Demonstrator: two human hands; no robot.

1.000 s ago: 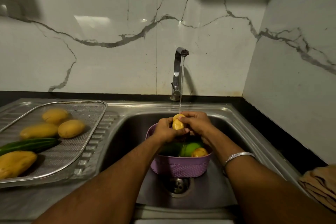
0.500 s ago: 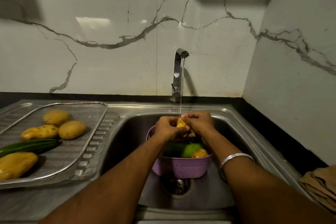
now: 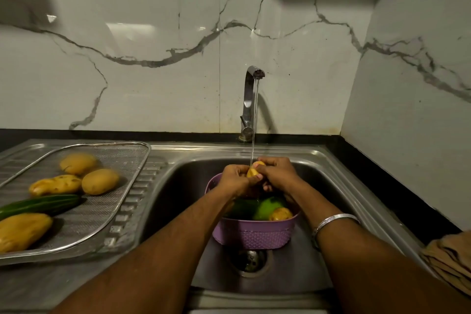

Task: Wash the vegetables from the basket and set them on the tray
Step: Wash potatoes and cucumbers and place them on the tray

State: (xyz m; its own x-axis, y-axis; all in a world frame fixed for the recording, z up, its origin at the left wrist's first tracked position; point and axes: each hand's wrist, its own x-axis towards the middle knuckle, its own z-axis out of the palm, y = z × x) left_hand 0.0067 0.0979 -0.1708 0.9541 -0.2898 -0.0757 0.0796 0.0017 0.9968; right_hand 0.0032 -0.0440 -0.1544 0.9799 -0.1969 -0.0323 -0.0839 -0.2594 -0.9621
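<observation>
A small yellow potato [image 3: 252, 172] sits under the running water, gripped between my left hand [image 3: 235, 180] and my right hand [image 3: 276, 173], just above the purple basket [image 3: 254, 236] in the sink. Inside the basket lie a green vegetable [image 3: 267, 208], a darker green one [image 3: 242, 208] and another small potato [image 3: 280, 214]. The mesh tray [image 3: 122, 186] on the left drainboard carries several potatoes [image 3: 100, 181] and a cucumber [image 3: 40, 205].
The chrome tap [image 3: 248, 99] runs a thin stream into the steel sink [image 3: 331, 186]. The drain [image 3: 251, 261] lies just in front of the basket. A folded brown cloth [image 3: 451, 260] rests on the counter at the right edge. Marble walls close off the back and right.
Both hands have kept turning and rubbing the small potato under the stream; it sits slightly differently between the fingers. The basket and tray have not moved.
</observation>
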